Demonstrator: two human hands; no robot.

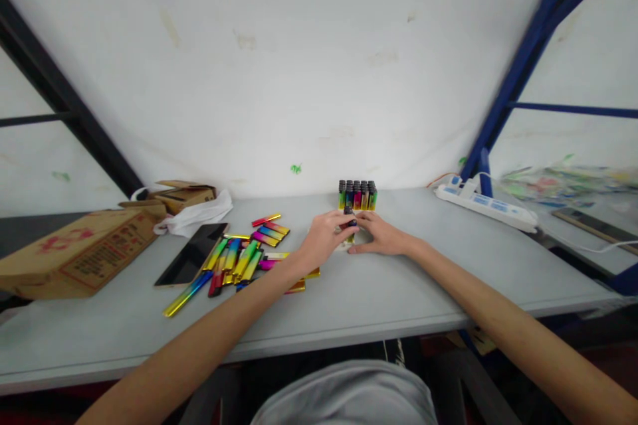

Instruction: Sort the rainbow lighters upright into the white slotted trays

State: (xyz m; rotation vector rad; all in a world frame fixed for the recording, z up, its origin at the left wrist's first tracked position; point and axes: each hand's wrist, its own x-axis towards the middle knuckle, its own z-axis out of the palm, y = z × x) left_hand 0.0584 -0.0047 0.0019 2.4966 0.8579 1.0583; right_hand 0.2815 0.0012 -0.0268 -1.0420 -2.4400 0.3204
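My left hand (pixel 323 234) is closed around a lighter (pixel 348 211) with a black top, its fingers pinched near the upper end. On the other side, my right hand (pixel 381 234) curves in with index finger and thumb about the same spot. Yellow-green shows low between the hands, over a small whitish patch; the fingers hide most of it. Just behind stands a block of upright lighters (pixel 357 196) in several colours, black tops up. Left of my left hand lies a loose pile of shiny lighters or lighter sleeves (pixel 244 260), partly covered by my forearm.
A dark tablet or phone (pixel 194 255) lies left of the pile. Further left are a cardboard box (pixel 84 249), a smaller open box (pixel 187 196) and a white plastic bag (pixel 202 212). A power strip (pixel 486 207) sits at the right, near the blue frame (pixel 523 60).
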